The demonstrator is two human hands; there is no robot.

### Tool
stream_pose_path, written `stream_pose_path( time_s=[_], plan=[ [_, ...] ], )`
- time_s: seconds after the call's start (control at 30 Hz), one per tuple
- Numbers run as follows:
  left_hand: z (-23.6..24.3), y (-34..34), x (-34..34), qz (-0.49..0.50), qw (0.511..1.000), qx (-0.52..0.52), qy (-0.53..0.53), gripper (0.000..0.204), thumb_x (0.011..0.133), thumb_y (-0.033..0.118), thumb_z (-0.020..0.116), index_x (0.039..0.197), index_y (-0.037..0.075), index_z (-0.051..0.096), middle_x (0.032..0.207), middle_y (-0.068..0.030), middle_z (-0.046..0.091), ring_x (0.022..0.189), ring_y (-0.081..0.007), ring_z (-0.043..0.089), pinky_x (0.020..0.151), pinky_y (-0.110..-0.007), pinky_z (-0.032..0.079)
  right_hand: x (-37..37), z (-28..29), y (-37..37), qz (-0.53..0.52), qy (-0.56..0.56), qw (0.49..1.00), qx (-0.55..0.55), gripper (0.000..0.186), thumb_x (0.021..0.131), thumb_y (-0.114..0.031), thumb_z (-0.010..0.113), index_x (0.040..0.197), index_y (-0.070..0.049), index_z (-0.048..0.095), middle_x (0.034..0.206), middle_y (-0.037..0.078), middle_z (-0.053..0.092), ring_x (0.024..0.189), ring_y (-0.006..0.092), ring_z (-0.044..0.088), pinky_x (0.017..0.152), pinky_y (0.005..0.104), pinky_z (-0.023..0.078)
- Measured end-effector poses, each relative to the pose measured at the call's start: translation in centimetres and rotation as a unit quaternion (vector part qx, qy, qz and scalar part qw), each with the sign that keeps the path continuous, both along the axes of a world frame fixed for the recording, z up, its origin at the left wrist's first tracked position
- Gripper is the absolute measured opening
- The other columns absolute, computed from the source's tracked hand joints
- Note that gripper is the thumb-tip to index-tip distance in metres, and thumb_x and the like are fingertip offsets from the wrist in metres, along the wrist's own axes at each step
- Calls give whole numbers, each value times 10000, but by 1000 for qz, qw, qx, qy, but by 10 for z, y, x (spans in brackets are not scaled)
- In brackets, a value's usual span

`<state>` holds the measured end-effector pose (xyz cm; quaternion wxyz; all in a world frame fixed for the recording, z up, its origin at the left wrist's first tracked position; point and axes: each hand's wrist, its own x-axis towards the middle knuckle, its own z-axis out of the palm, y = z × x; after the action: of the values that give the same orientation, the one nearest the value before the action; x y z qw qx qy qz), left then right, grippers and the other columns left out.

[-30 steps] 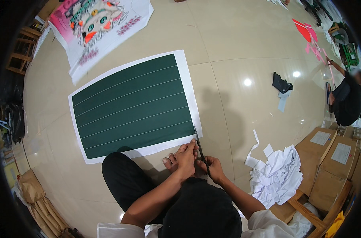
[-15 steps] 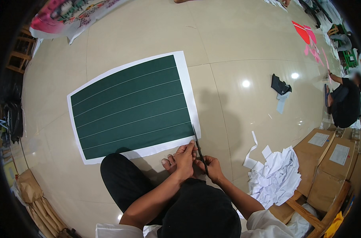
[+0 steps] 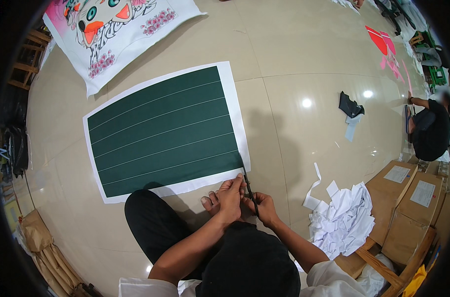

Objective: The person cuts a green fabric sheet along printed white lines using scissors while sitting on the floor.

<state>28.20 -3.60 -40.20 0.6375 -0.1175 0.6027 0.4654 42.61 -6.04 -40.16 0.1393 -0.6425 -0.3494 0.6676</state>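
Observation:
A dark green sheet (image 3: 160, 133) with thin white lines and a white border (image 3: 235, 89) lies on the floor before me. My left hand (image 3: 230, 198) is pinched on the border at its lower right corner, thumb on top. Just right of it, my right hand (image 3: 264, 208) grips long black scissors (image 3: 249, 184), whose blades lie along the sheet's right edge. My bare toes (image 3: 210, 202) show beside my hands.
A printed cartoon banner (image 3: 121, 44) lies at upper left. White scraps (image 3: 341, 220) heap beside cardboard boxes (image 3: 415, 208) at lower right. Dark scraps (image 3: 350, 104) and pink-red cutouts (image 3: 378, 42) lie on the right. A crouching person (image 3: 427, 128) is at the far right; wooden frames (image 3: 24, 69) stand left.
The banner at upper left, pulled upward and out of view in part half a second ago, is spread lower again, with more of it showing. My hands and scissors have barely moved.

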Motion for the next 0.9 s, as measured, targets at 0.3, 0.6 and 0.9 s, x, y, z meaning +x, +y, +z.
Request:
stream_pose_path(
  time_s=[0.3,0.6,0.9],
  plan=[
    [-4,0,1,13,1000,-7,-3,237,952,295,771,871,99,666,762,5,676,536,-32,471,495,-202,354,1,1,0,-5,7,1000,-4,322,908,-262,801,752,-71,594,658,-6,598,551,60,501,489,240,368],
    [-6,-1,0,19,1000,-8,-9,248,945,300,779,864,97,664,761,1,676,526,-27,465,487,-198,353,1,3,0,2,6,1000,4,326,913,-250,797,742,-74,583,643,-7,589,543,57,497,485,241,365],
    [-8,-2,-2,11,1000,-2,-6,261,941,292,781,831,108,633,698,47,567,566,-42,424,528,-220,308,-3,3,6,7,-10,1000,4,343,908,-279,793,736,-73,580,644,-3,583,558,70,498,501,254,367]
  ],
)
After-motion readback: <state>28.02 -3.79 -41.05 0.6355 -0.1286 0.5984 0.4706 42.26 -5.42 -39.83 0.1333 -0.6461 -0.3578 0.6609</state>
